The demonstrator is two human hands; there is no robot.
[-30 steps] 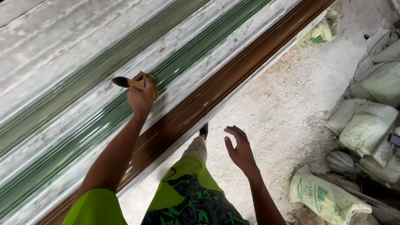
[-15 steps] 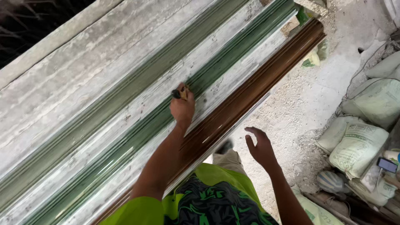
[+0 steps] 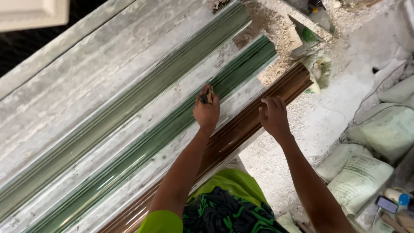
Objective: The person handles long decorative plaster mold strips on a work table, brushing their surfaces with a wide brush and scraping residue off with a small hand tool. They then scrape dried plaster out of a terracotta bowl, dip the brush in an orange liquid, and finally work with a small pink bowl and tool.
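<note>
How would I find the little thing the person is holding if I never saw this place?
Start at the long pale grooved panel with shiny green stripes. Follow the nearer green stripe up to the left hand. Sticking out of that fist is a small brush, dark with a yellowish bit, the only loose tool on the panel; the right hand holds nothing.

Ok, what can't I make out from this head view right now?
- Small dark tool in the left hand: the fingers cover most of it; its kind is unclear.
- Right hand on the long brown ribbed moulding: its palm hides the contact.
- Moulding's near end: hidden behind the person's body.
- Small items at bottom right: too small, cut off.
</note>
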